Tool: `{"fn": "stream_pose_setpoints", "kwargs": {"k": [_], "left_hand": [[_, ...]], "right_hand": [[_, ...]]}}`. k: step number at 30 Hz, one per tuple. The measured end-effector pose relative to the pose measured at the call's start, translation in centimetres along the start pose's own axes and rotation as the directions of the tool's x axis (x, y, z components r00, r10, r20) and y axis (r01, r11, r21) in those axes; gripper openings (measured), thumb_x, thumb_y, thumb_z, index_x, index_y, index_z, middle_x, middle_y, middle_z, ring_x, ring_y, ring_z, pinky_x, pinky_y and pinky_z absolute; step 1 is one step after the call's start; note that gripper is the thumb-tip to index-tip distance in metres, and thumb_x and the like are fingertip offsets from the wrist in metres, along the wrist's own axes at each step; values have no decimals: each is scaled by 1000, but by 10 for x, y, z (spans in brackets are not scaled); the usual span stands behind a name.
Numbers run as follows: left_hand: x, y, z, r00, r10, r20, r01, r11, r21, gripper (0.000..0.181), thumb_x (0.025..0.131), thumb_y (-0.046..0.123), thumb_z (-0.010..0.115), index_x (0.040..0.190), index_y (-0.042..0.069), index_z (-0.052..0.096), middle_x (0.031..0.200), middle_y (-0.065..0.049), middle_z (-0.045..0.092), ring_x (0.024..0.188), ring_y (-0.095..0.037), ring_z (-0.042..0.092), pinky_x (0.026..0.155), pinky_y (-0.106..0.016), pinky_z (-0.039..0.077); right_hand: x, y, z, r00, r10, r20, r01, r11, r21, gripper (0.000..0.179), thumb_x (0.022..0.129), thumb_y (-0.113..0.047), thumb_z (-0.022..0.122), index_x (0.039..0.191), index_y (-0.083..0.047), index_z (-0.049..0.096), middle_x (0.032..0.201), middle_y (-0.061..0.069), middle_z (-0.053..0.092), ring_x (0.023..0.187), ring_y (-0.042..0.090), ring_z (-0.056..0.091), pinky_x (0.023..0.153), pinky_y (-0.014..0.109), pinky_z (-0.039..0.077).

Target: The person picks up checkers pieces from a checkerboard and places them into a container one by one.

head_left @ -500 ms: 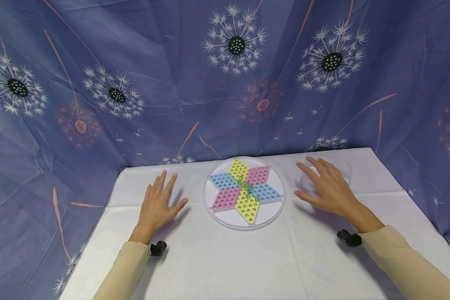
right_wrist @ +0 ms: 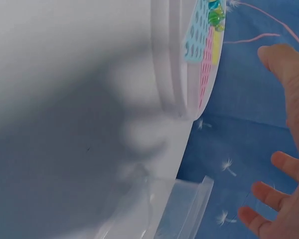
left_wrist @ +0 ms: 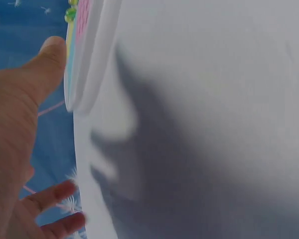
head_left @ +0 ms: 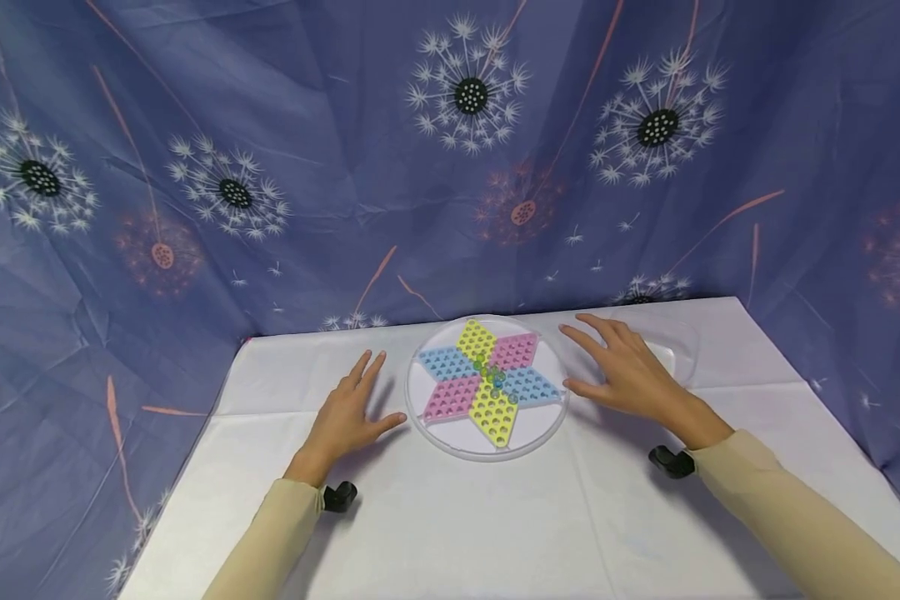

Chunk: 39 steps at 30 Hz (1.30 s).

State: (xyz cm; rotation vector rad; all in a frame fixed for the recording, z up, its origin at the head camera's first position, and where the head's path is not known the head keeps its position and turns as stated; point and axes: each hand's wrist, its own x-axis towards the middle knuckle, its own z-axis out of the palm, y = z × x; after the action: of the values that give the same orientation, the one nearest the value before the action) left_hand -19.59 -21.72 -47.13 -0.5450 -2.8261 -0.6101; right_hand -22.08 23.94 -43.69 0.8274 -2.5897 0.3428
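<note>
A round white Chinese checkers board [head_left: 438,433] lies mid-table, with a six-pointed star of yellow, pink and blue hole fields. Several green and blue glass marbles [head_left: 498,382] sit in a cluster around its centre. My left hand [head_left: 345,421] hovers just left of the board, fingers spread, nothing held; its thumb points at the rim. Over on the right, my right hand [head_left: 626,371] is raised beside the board with spread, slightly bent fingers and an empty palm. Behind that hand stands a clear plastic container [head_left: 682,342], partly hidden by it.
A white cloth [head_left: 495,525] covers the table. Behind and at both sides hangs a blue curtain [head_left: 345,167] with dandelion prints. In the right wrist view the clear container's rim [right_wrist: 202,199] stands close to the board.
Both hands have moved inward toward the board, the left one rightward and the right one leftward. More of the clear container shows now. The board and marbles have stayed put.
</note>
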Motion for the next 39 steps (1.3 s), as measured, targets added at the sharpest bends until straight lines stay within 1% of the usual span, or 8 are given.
{"fn": "stream_pose_setpoints", "kwargs": {"k": [5,9,12,17,22,28,33,39], "left_hand": [[4,10,9,998,-9,61,16,993,-115,111,72,53,81,158,21,19,159,-10,24,137,-36,36,103,-54,37],[8,16,18,997,-9,79,29,968,-249,114,67,41,90,155,11,24,155,-12,31,113,-29,55,92,-43,47],[11,19,24,996,-35,79,57,952,-302,115,63,37,92,154,8,27,149,-13,37,91,-24,56,83,-38,46],[15,21,31,987,-117,108,148,926,-346,117,61,34,94,154,8,28,125,-15,52,90,-22,52,80,-35,43],[18,20,36,975,-173,142,215,896,-388,117,60,31,94,154,10,28,107,-12,53,92,-22,48,80,-36,40],[18,18,40,955,-228,191,290,856,-428,119,57,32,96,154,15,29,104,-10,52,94,-21,46,87,-38,37],[17,16,41,952,-229,205,298,852,-431,120,56,37,95,154,16,30,106,-9,52,97,-23,46,92,-40,36],[17,14,44,949,-232,212,305,845,-439,119,56,37,95,153,15,32,107,-7,51,99,-22,45,92,-41,36]], "right_hand": [[10,-8,5,999,-13,36,11,999,34,83,79,-50,76,149,-22,42,146,12,41,114,37,46,89,57,38],[18,-14,10,997,-18,80,12,997,77,81,80,-49,76,149,-24,42,138,9,46,105,31,49,85,52,40],[23,-18,13,993,-20,113,5,992,128,80,80,-47,77,148,-23,43,133,8,48,102,28,50,82,50,42],[32,-24,20,985,-19,173,-22,973,229,77,80,-44,78,147,-22,45,127,8,52,105,28,52,82,49,45],[40,-29,28,969,-27,244,-62,934,351,75,82,-40,78,145,-16,47,121,13,55,104,30,54,84,46,46],[44,-30,42,955,-48,294,-82,907,413,69,82,-32,80,140,-9,50,119,17,55,97,30,57,79,42,47],[46,-33,50,950,-47,309,-101,890,445,55,79,-27,82,127,-9,62,119,13,56,102,29,56,85,43,46],[43,-38,58,942,-14,334,-145,884,445,39,78,-29,83,112,-16,69,114,12,54,104,29,50,91,46,39]]}}
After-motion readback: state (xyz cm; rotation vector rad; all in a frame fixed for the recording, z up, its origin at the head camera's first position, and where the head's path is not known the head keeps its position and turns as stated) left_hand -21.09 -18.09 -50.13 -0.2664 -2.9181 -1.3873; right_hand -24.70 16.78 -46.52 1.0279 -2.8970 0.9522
